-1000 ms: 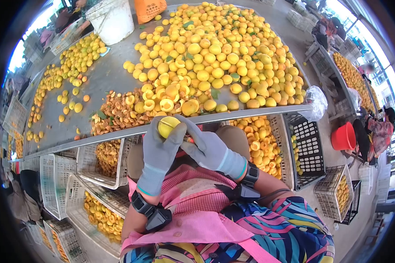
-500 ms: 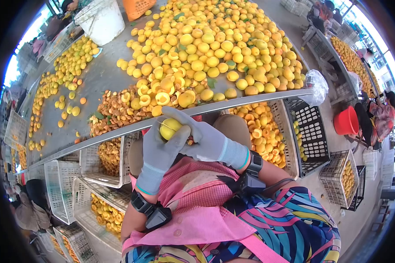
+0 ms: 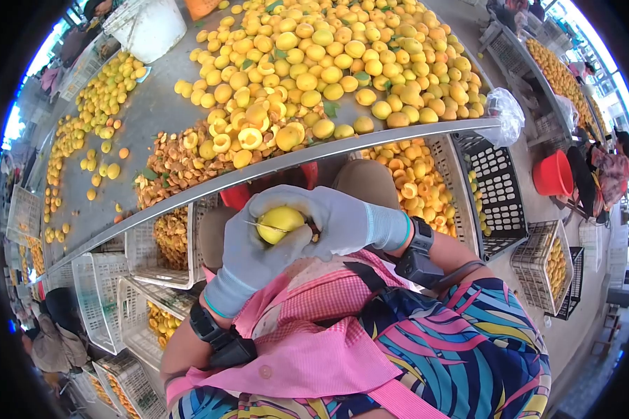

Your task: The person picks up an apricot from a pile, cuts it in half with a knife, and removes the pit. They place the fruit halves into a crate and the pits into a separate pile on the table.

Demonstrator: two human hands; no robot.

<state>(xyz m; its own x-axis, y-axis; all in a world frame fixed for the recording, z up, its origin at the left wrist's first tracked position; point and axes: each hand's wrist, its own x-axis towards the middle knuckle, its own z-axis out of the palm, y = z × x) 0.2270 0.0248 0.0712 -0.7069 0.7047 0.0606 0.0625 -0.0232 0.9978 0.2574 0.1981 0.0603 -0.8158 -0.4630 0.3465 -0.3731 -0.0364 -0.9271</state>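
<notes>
In front of my chest both gloved hands come together around a yellow-green apricot [image 3: 282, 218]. My left hand [image 3: 248, 258] is closed on the fruit, its thumb pressed against the lower side. Over the top and right curls my right hand [image 3: 339, 218], also closed. A thin, pale, blade-like tool [image 3: 267, 226] crosses the apricot's face and sticks out on its left; its other end runs toward my right palm, where the fingers hide it. A small dark reddish bit [image 3: 315, 236] shows between the hands. Just beyond them is the metal table edge [image 3: 258, 174].
Whole apricots [image 3: 370, 63] are heaped on the table, with cut halves [image 3: 248, 137] and a brown pile of pits [image 3: 182, 164] near the edge. Below stand a crate of halves [image 3: 461, 202], a black crate [image 3: 500, 202] and white crates [image 3: 98, 300]. A red bucket [image 3: 553, 173] stands right.
Both hands have moved down and nearer my body with the apricot. The fruit has turned, and the thin strip across it shows more clearly. A red container beyond my hands is more exposed.
</notes>
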